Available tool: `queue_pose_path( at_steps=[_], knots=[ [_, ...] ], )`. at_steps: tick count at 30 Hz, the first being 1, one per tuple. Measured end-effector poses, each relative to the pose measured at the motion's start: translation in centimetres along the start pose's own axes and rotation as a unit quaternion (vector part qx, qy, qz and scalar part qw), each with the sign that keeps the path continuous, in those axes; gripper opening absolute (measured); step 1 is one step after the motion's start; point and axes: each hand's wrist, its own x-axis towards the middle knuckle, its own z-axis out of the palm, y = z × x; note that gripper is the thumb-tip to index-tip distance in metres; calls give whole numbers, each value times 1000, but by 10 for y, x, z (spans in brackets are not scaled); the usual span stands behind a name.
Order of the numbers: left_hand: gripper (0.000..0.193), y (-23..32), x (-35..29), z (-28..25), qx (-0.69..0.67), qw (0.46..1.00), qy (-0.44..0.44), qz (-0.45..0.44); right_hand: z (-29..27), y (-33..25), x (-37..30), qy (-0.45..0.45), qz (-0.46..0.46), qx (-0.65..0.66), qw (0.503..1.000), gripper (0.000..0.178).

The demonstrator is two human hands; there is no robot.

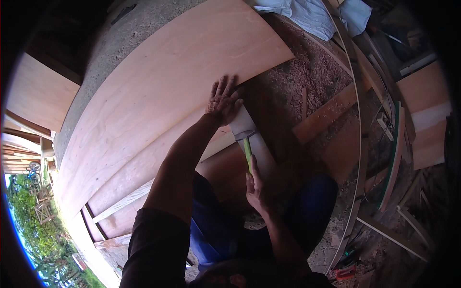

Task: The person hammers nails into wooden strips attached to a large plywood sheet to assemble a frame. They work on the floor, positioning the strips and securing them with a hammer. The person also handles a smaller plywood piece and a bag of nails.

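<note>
My left hand [223,102] lies flat with fingers spread on a large curved plywood sheet [182,62], close to its right edge. The fingers of my right hand [256,188] are wrapped round a green-handled tool [248,152]. A broad grey part sits at the tool's far end, beside the plywood's edge and just below my left hand; its exact kind I cannot make out. Under the tool runs a pale flat strip [263,151]. Wooden framing battens [124,204] show beneath the plywood's near edge, partly hidden by my left arm.
Wood shavings [317,84] cover the ground to the right. A long curved strip [359,115] and several loose boards lie there. White sheeting [307,17] is at the top. A red tool [345,273] rests at lower right. Another plywood panel [41,91] stands at left.
</note>
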Motion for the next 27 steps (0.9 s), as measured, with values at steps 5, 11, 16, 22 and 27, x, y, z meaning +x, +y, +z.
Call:
queue_pose_path(
  at_steps=[5,11,16,22,27],
  knots=[
    [50,1,-9,4,-1,1000,-9,-8,-27,-20,-2,23,140,151,978,57],
    [50,1,-7,7,-8,1000,-7,3,12,-7,-19,-67,-7,80,994,47],
    [50,9,-7,5,-16,1000,-12,1,-1,-9,-15,-73,161,142,974,55],
    [48,-5,-11,10,-19,1000,20,7,-29,-30,-6,-40,72,105,991,63],
    [47,6,-3,5,-49,999,14,7,13,9,-19,13,-13,0,1000,62]
  ],
)
